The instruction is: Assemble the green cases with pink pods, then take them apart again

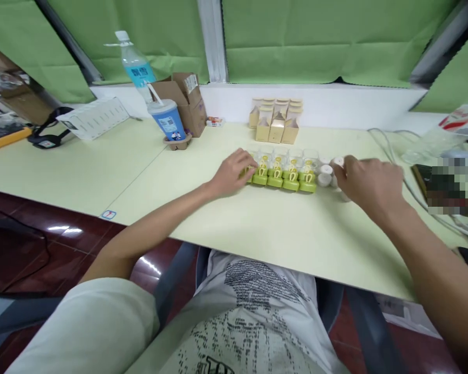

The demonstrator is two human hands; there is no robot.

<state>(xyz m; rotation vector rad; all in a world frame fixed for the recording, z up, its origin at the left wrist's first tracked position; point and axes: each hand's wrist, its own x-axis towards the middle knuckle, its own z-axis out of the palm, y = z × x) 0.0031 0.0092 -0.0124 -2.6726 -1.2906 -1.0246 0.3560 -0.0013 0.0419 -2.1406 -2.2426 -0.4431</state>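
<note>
A row of small clear containers with lime-green bases (pixel 290 183) and yellow loop-shaped pieces stands on the table. My left hand (pixel 232 173) is at the row's left end, its fingers curled round the leftmost container and partly hiding it. Beside the right end stand several small white bottles (pixel 325 175) with white caps. My right hand (pixel 372 184) is closed over the bottles at the outer side, thumb and fingers bent around one of them. That bottle is mostly covered by the hand.
Small open cardboard boxes (pixel 276 124) stand behind the row. At back left are a blue drink cup (pixel 167 122), a plastic bottle (pixel 137 65), a brown carton (pixel 193 106) and a white power strip (pixel 95 119). Cables (pixel 398 161) and a plastic bag (pixel 432 143) lie on the right.
</note>
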